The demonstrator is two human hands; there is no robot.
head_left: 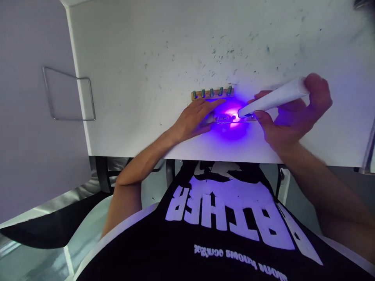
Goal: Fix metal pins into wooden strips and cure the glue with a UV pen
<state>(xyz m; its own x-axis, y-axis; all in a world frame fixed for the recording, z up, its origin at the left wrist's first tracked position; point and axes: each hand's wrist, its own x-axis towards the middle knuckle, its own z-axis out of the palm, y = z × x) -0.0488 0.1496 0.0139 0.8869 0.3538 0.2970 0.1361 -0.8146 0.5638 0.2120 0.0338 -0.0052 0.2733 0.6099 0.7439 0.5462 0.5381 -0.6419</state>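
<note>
My right hand (288, 117) is closed round a white pen-shaped lamp (272, 99), its tip pointing left and down and throwing violet light onto the white table (146, 58). Under the glow lies a small thin strip with a tiny part (227, 117) on it. My left hand (196, 119) rests flat on the table, fingers stretched out, fingertips touching the left end of that strip. Just behind the fingers lies a wooden strip with several small metal studs (212, 93) in a row.
A bent wire frame (68, 93) hangs on a grey panel at the left, beside the table's left edge. The table's near edge runs just in front of my forearms. Dark specks mark the table's far surface. A metal post (367, 152) stands at the right edge.
</note>
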